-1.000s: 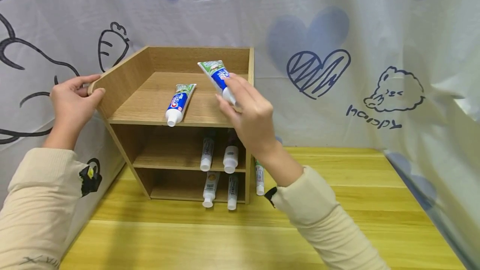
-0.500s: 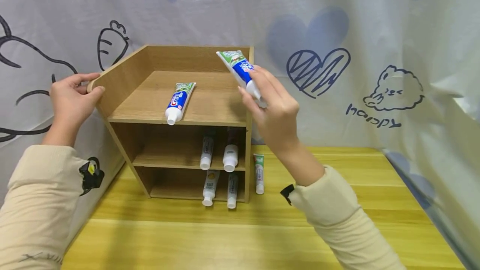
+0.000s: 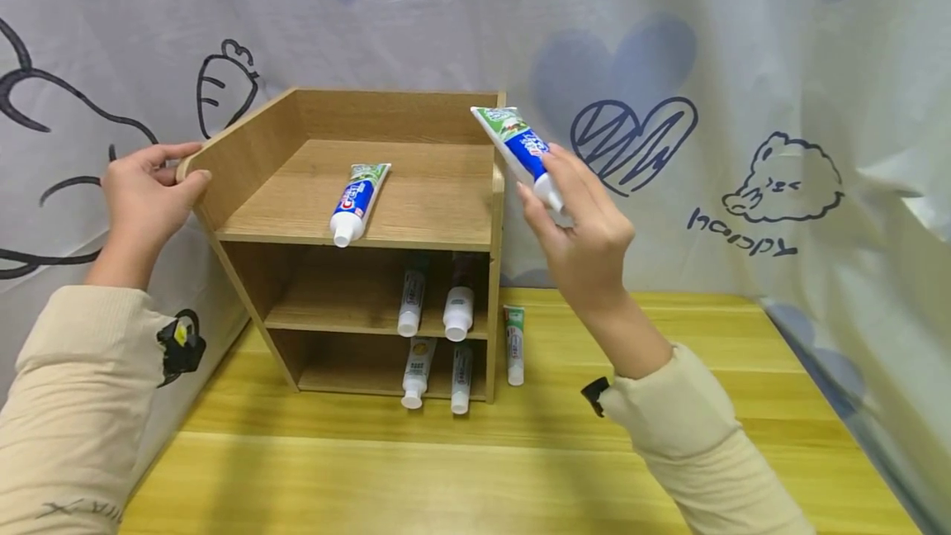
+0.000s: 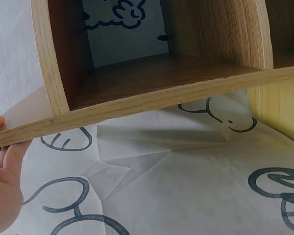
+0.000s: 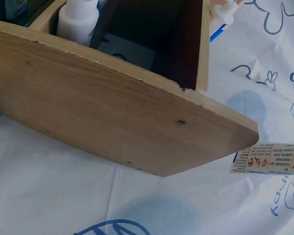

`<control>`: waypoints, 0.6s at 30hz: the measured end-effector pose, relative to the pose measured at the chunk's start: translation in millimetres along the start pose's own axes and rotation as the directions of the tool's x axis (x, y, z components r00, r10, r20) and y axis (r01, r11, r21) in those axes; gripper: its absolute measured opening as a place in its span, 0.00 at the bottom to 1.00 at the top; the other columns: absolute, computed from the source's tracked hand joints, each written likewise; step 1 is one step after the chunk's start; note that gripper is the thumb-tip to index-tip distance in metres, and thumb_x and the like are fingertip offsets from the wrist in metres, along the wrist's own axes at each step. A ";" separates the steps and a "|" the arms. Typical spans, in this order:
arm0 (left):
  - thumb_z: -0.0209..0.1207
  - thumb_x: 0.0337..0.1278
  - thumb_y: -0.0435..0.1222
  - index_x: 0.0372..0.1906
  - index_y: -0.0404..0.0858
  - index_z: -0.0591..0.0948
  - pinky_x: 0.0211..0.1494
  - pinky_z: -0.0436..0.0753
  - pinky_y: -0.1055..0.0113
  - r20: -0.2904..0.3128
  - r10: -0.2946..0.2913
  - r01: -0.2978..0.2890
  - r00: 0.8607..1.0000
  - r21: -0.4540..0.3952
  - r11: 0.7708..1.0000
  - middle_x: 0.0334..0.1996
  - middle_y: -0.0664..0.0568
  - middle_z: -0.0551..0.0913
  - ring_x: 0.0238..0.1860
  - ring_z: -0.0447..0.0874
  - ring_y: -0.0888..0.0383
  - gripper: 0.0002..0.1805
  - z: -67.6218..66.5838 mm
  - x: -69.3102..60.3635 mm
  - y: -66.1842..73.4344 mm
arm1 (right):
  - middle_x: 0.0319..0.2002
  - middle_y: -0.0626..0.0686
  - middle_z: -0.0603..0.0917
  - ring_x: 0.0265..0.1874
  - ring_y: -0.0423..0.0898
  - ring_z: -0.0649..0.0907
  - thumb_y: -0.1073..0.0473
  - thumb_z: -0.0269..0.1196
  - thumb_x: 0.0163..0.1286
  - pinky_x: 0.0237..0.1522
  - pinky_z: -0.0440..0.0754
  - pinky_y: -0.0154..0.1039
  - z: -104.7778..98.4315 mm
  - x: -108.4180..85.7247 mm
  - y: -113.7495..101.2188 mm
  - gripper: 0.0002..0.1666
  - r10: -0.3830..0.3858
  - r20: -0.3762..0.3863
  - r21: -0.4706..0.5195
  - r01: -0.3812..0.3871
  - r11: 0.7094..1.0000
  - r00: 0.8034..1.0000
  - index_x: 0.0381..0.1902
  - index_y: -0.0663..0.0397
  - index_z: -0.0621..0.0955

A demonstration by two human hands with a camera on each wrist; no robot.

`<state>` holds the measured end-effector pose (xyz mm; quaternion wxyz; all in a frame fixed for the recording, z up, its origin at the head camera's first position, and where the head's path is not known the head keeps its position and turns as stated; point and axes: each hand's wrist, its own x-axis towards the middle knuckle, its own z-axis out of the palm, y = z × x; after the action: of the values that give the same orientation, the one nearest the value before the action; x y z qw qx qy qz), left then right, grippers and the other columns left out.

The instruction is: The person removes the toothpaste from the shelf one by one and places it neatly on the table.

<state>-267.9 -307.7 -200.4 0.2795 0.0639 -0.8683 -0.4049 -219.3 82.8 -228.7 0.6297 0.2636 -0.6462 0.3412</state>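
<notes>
My left hand (image 3: 149, 196) grips the upper front corner of the wooden shelf's left side panel (image 3: 256, 159); in the left wrist view, fingers (image 4: 12, 156) show at the board's edge. My right hand (image 3: 587, 229) holds a blue, green and white toothpaste tube (image 3: 523, 143) near its capped end, high at the shelf's right side. The tube tilts, its flat end up toward the right panel; its printed back (image 5: 269, 159) shows in the right wrist view. A matching toothpaste tube (image 3: 357, 201) lies on the top board, cap forward.
The middle compartment holds a slim tube (image 3: 411, 300) and a white-capped tube (image 3: 458, 312). Two more tubes, one with an orange mark (image 3: 418, 370) and one slim (image 3: 461, 378), poke out below. A green-ended tube (image 3: 514, 345) lies on the yellow wooden table (image 3: 669, 419). Curtains (image 3: 743, 64) hang behind.
My right hand has carried the toothpaste tube from above the top board to the right, out past the right side panel. My left hand stays on the left panel.
</notes>
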 end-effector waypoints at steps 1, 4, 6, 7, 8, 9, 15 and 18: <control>0.54 0.55 0.36 0.58 0.33 0.75 0.18 0.67 0.83 0.002 -0.002 0.002 1.000 0.001 1.000 0.08 0.88 0.65 0.16 0.68 0.87 0.24 0.0 0.3 -0.1 | 0.40 0.66 0.84 0.42 0.59 0.84 0.69 0.66 0.52 0.41 0.83 0.48 -0.8 -1.1 1.3 0.15 0.003 -0.006 -0.001 -0.003 1.000 1.000 0.39 0.72 0.81; 0.54 0.55 0.36 0.59 0.34 0.74 0.18 0.67 0.84 0.006 -0.014 0.014 1.000 0.006 1.000 0.08 0.88 0.65 0.16 0.68 0.87 0.24 -0.4 0.5 0.1 | 0.40 0.67 0.84 0.41 0.60 0.84 0.69 0.67 0.52 0.41 0.83 0.48 -2.7 -4.7 5.2 0.15 0.009 -0.021 -0.008 -0.009 1.000 1.000 0.38 0.72 0.81; 0.54 0.55 0.37 0.59 0.35 0.74 0.18 0.68 0.84 0.013 -0.019 0.019 1.000 0.003 1.000 0.09 0.88 0.65 0.17 0.69 0.87 0.25 -0.4 0.9 0.4 | 0.40 0.67 0.84 0.41 0.60 0.84 0.69 0.67 0.52 0.40 0.83 0.48 -3.8 -7.7 7.9 0.15 0.014 -0.020 -0.012 -0.014 1.000 1.000 0.38 0.72 0.81; 0.55 0.55 0.37 0.59 0.35 0.74 0.19 0.68 0.84 0.014 -0.021 0.021 1.000 0.002 1.000 0.09 0.88 0.65 0.17 0.69 0.87 0.25 -0.4 1.0 0.7 | 0.40 0.67 0.84 0.41 0.60 0.84 0.69 0.67 0.52 0.40 0.83 0.48 -4.3 -9.2 9.3 0.15 0.017 -0.019 -0.014 -0.017 1.000 1.000 0.38 0.72 0.81; 0.55 0.55 0.37 0.59 0.35 0.74 0.19 0.68 0.84 0.016 -0.025 0.025 1.000 0.001 1.000 0.09 0.88 0.65 0.17 0.69 0.87 0.25 -0.5 0.9 1.0 | 0.40 0.67 0.84 0.41 0.60 0.84 0.69 0.67 0.52 0.39 0.83 0.48 -4.8 -10.8 10.7 0.15 0.021 -0.017 -0.015 -0.021 1.000 1.000 0.38 0.72 0.81; 0.55 0.55 0.37 0.59 0.35 0.74 0.19 0.68 0.84 0.018 -0.025 0.025 1.000 -0.004 1.000 0.09 0.88 0.65 0.17 0.69 0.87 0.25 -0.6 1.0 1.3 | 0.40 0.67 0.83 0.41 0.61 0.84 0.69 0.67 0.52 0.39 0.83 0.48 -5.3 -12.3 12.1 0.15 0.024 -0.016 -0.016 -0.024 1.000 1.000 0.38 0.73 0.81; 0.54 0.56 0.37 0.60 0.35 0.73 0.19 0.69 0.84 0.028 -0.040 0.040 0.999 -0.007 0.999 0.09 0.87 0.66 0.17 0.70 0.87 0.25 -1.5 0.5 1.8 | 0.40 0.68 0.83 0.41 0.61 0.84 0.68 0.67 0.51 0.38 0.84 0.47 -8.4 -19.9 19.1 0.15 0.042 -0.040 -0.020 -0.043 0.999 0.998 0.38 0.72 0.81; 0.54 0.56 0.37 0.60 0.35 0.73 0.19 0.69 0.84 0.032 -0.035 0.035 0.999 -0.005 0.999 0.09 0.87 0.66 0.17 0.70 0.86 0.25 -1.6 0.2 1.3 | 0.39 0.68 0.83 0.41 0.61 0.84 0.69 0.66 0.51 0.38 0.84 0.46 -10.3 -22.7 21.8 0.15 0.051 -0.051 -0.017 -0.052 0.999 0.997 0.38 0.73 0.81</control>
<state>-267.1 -308.0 -198.5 0.2587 0.0720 -0.8702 -0.4132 -228.1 102.4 -253.9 0.6392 0.2323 -0.6398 0.3579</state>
